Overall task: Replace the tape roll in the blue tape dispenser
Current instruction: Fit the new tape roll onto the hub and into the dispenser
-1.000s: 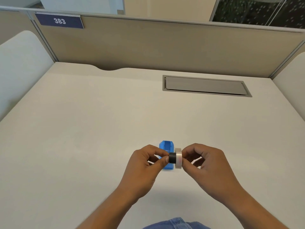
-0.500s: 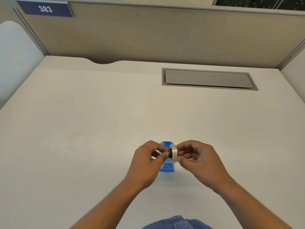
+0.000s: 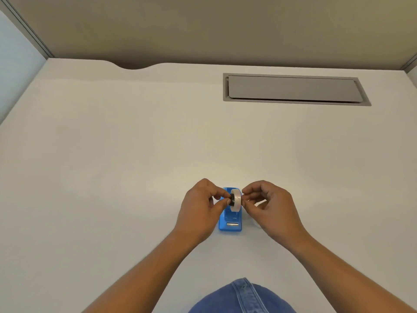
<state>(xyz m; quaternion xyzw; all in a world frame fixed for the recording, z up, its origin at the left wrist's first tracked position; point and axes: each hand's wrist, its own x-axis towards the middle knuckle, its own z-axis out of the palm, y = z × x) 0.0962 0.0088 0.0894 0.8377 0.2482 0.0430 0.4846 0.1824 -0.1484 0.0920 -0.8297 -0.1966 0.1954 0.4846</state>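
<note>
The blue tape dispenser (image 3: 230, 222) stands on the white desk, its metal cutter end toward me. Just above its back half I hold a white tape roll (image 3: 236, 199) upright, with a black core piece (image 3: 231, 199) set into its left side. My left hand (image 3: 200, 211) pinches the black core between thumb and forefinger. My right hand (image 3: 268, 207) pinches the right side of the roll. Whether the roll rests in the dispenser's slot or hovers over it is hidden by my fingers.
A grey cable hatch (image 3: 293, 89) is set into the desk (image 3: 112, 166) at the back right. Beige partition walls (image 3: 203, 28) close off the back and sides. Blue denim (image 3: 243, 297) shows at the bottom edge.
The black core has slid further into the white roll, and both hands have carried the roll over the dispenser. The camera has tilted down.
</note>
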